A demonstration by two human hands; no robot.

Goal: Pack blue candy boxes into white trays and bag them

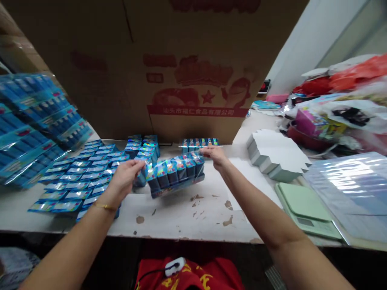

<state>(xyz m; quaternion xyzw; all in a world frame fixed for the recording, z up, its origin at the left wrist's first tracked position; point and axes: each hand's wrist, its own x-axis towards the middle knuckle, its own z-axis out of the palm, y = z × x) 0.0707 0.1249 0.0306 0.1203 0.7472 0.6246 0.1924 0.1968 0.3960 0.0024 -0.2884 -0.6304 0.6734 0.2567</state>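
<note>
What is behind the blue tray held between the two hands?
Behind the tray, a row of small packs, blue stacks and the cardboard box show; whatever the tray covers cannot be seen.

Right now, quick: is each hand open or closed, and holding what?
Left hand: closed, apparently pinching the left end of the blue pack.
Right hand: closed, pinching the same pack at its upper right corner.
</note>
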